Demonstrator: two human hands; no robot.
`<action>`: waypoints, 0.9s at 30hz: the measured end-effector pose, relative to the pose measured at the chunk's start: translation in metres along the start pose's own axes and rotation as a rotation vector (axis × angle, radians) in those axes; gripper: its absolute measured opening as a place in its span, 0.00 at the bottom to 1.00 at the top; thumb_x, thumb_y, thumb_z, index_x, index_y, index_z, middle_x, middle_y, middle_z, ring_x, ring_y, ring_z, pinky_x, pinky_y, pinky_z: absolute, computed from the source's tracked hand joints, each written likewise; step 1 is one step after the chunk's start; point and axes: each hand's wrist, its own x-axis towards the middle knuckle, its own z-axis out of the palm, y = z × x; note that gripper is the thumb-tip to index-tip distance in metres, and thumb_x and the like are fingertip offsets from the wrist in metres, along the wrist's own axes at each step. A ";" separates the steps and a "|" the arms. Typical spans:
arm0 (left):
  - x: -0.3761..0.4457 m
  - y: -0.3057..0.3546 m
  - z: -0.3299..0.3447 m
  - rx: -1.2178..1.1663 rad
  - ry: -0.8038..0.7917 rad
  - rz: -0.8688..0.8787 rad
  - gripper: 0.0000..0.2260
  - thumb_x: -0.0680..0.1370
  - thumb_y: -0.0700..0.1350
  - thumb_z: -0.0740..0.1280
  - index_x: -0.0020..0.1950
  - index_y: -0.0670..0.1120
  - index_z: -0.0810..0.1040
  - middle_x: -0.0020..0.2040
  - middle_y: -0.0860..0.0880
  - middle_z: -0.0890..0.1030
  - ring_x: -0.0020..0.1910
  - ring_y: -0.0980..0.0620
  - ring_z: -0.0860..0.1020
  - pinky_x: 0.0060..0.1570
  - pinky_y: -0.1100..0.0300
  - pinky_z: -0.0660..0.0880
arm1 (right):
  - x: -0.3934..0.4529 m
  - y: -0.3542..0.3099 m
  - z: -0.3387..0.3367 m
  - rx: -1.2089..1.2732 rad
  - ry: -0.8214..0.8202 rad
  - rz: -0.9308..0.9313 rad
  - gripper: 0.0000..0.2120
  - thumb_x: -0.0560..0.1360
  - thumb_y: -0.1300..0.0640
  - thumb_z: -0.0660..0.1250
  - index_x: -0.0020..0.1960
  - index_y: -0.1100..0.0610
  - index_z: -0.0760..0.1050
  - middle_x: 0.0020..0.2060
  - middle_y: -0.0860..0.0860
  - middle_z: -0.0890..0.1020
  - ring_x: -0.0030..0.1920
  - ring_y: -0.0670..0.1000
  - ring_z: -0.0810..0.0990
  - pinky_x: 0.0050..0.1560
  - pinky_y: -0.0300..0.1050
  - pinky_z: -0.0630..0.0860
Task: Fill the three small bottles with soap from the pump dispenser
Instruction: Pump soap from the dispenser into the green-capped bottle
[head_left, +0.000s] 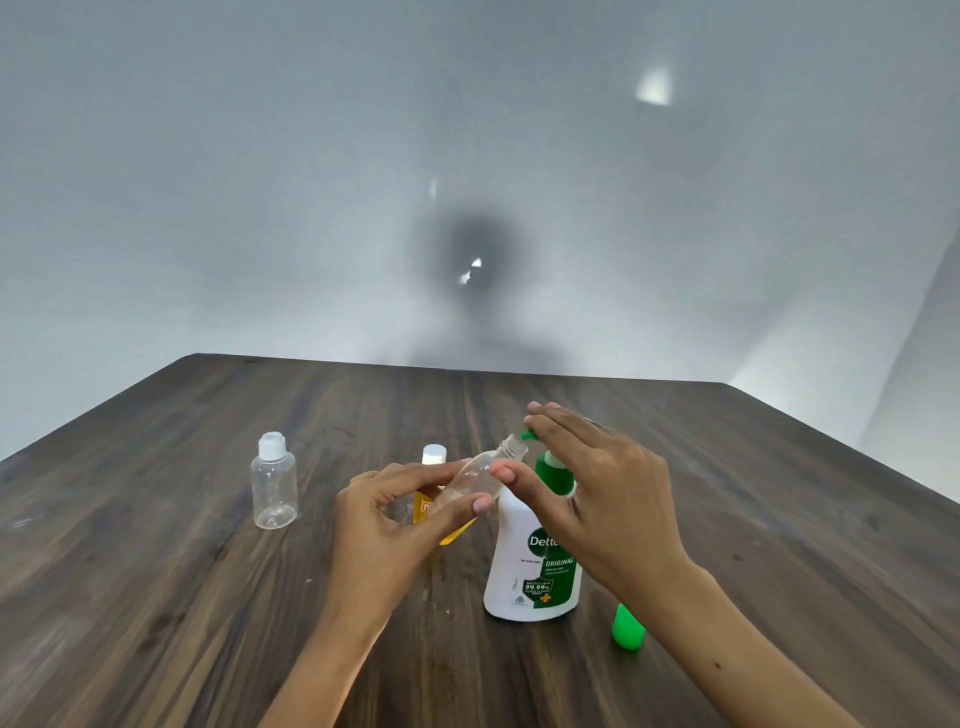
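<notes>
My left hand (387, 525) pinches a small clear uncapped bottle (475, 475), tilted with its open neck up against the green spout of the white pump dispenser (530, 561). My right hand (597, 483) rests with straight fingers on top of the green pump head. Behind my left hand stands a small bottle with yellow liquid and a white cap (434, 457), partly hidden. A third small bottle (274, 480), clear and with a white flip cap, stands upright to the left. A loose green cap (627, 626) lies by my right forearm.
Everything sits on a dark wooden table (182, 597) whose far edge meets a plain pale wall. The table's right edge runs diagonally down past my right arm.
</notes>
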 end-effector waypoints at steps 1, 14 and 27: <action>0.000 0.002 0.000 0.001 -0.001 0.005 0.18 0.61 0.61 0.76 0.49 0.60 0.85 0.41 0.57 0.85 0.44 0.54 0.82 0.46 0.55 0.77 | 0.001 0.001 -0.003 0.006 0.007 -0.013 0.35 0.76 0.31 0.48 0.52 0.57 0.83 0.53 0.50 0.83 0.53 0.49 0.82 0.49 0.37 0.70; 0.000 0.002 0.000 -0.002 0.002 -0.004 0.18 0.61 0.61 0.76 0.50 0.62 0.84 0.42 0.58 0.85 0.46 0.56 0.82 0.47 0.55 0.77 | 0.002 0.001 -0.005 0.006 0.045 -0.029 0.35 0.77 0.32 0.48 0.51 0.57 0.83 0.52 0.51 0.83 0.52 0.49 0.82 0.50 0.37 0.70; 0.001 0.002 0.000 0.021 0.000 -0.007 0.18 0.61 0.62 0.75 0.48 0.59 0.86 0.42 0.59 0.85 0.46 0.55 0.82 0.45 0.60 0.76 | 0.001 0.000 -0.003 0.026 0.079 -0.009 0.35 0.76 0.31 0.49 0.50 0.57 0.83 0.52 0.51 0.83 0.51 0.49 0.82 0.50 0.38 0.71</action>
